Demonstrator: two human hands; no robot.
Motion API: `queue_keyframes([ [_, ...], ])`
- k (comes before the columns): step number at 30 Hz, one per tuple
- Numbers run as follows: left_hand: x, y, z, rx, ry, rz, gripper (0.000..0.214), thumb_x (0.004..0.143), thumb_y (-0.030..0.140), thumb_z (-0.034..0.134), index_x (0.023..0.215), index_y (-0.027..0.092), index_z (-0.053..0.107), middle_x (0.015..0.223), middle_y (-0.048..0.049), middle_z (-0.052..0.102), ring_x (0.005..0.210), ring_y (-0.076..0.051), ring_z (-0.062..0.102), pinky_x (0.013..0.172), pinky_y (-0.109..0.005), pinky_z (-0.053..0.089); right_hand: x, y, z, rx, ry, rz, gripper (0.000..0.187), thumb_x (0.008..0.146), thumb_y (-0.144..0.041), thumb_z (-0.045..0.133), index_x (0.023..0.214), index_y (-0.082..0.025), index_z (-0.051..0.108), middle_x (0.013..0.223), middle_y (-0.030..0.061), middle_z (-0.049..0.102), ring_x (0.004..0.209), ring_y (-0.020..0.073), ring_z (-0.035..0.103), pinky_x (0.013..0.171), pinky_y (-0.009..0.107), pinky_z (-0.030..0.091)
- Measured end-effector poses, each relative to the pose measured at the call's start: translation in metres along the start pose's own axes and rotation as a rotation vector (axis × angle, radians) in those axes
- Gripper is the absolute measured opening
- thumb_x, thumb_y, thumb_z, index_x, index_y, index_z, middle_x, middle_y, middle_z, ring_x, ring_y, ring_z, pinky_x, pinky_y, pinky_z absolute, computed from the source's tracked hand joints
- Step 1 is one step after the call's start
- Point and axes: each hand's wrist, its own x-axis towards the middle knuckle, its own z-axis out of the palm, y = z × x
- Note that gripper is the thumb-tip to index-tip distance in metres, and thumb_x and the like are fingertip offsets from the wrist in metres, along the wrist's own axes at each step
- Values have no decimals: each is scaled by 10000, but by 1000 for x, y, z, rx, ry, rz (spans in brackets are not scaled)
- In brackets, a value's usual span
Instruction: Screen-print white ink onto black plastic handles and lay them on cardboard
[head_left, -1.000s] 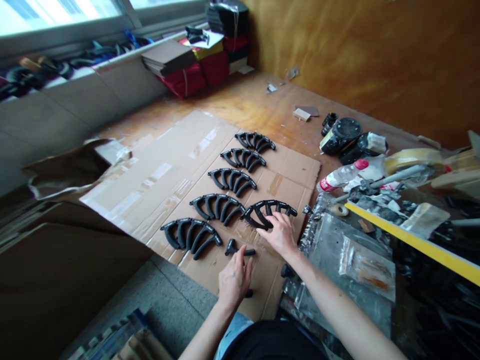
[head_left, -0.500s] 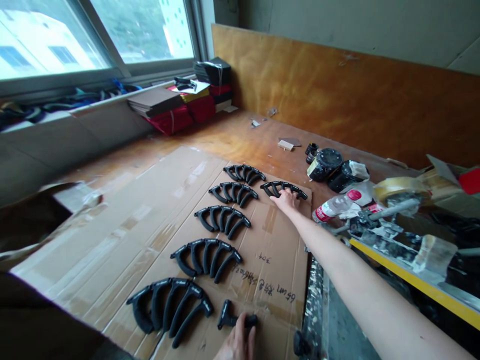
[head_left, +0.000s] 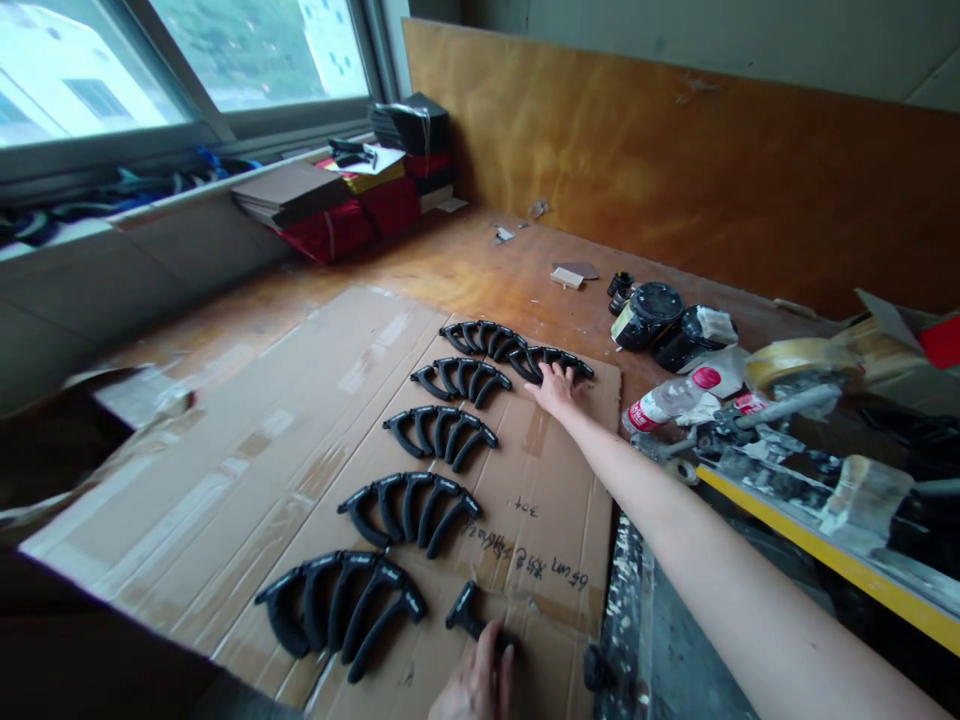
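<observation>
A fan of black curved handles, matte and tapering, is lying near the far right corner of a cardboard sheet, its short crosspieces forming an arc. The right hand is reaching over its near edge, fingers spreading across the handles and touching them; whether they are gripping, I cannot tell. The fan's left end is closely adjoining the farthest of five similar fans, which are forming a slanting row toward the viewer, bowed stems pointing inward like ribs. At the near edge, the left hand is grasping the stem of a single T-shaped piece, thumb and fingers closing on it near its end.

The corrugated sheet is showing creases, strips of glossy tape and black handwriting; it is covering part of a smooth, brown wooden worktop. To the right, two squat black jars are resting near a clear plastic bottle with a red cap, and a wide roll of translucent tape is lying beyond it. Red-wrapped bundles are sitting below the window, while a varnished wooden panel is standing along the back.
</observation>
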Motion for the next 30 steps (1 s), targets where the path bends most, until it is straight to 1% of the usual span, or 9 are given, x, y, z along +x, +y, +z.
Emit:
queue_keyframes([
  [4,-2,19,-22,10,-103,92,322,930,288,408,1121,242,664,875,-56,745,747,-164,700,649,-220,520,-61,12,3,61,20,-267,472,852,-332,602,1300,-195,546,1372,137,505,1300,325,372,1051,529,328],
  [9,-18,29,-34,-5,-114,95,398,927,302,427,1295,235,563,870,-53,728,792,-156,683,709,-221,500,-170,37,2,228,-41,-599,295,857,-270,589,1132,-179,647,1188,129,627,1152,271,524,1025,455,406],
  [11,-40,25,-35,-28,-108,21,410,941,341,407,1316,245,540,856,-48,730,772,-155,684,709,-226,491,-214,48,-2,299,-81,-654,223,874,-257,569,1063,-188,666,1086,106,663,1073,251,562,987,437,442],
  [13,-66,19,-33,-39,-140,-128,404,947,392,394,1301,263,541,821,-36,730,726,-165,687,671,-239,481,-252,60,-7,354,-121,-686,178,886,-243,557,1012,-197,674,1021,86,677,1032,239,575,959,425,465],
  [17,-100,11,-21,-137,-162,-365,428,943,442,394,1319,267,499,867,-31,726,759,-181,689,684,-261,470,-306,87,-20,416,-115,-704,160,891,-236,557,985,-205,682,1011,75,683,1050,241,570,957,442,475],
  [20,-92,14,-12,-191,-51,-389,373,947,435,375,1191,227,567,999,-67,714,896,-193,674,779,-282,468,-328,110,-34,431,-56,-699,166,892,-242,561,994,-204,687,1030,79,684,1073,250,563,970,461,472],
  [23,-65,21,-10,-158,29,-394,343,949,414,362,1116,214,584,1064,-86,702,977,-206,655,835,-300,459,-341,139,-53,426,23,-685,173,897,-241,558,1002,-205,690,1038,80,686,1102,259,552,990,474,461],
  [26,-40,30,-13,-101,34,-404,409,934,486,348,1080,193,592,1053,-131,700,1002,-258,651,850,-359,462,-354,170,-72,404,106,-627,173,896,-226,560,1005,-202,693,1040,84,685,1111,261,553,993,474,461],
  [30,-20,40,-15,-1,-46,-441,603,869,663,297,1045,173,602,1028,-195,690,971,-349,657,800,-449,481,-380,214,-96,361,201,-499,146,879,-186,584,964,-211,699,1008,75,690,1075,248,573,964,452,480],
])
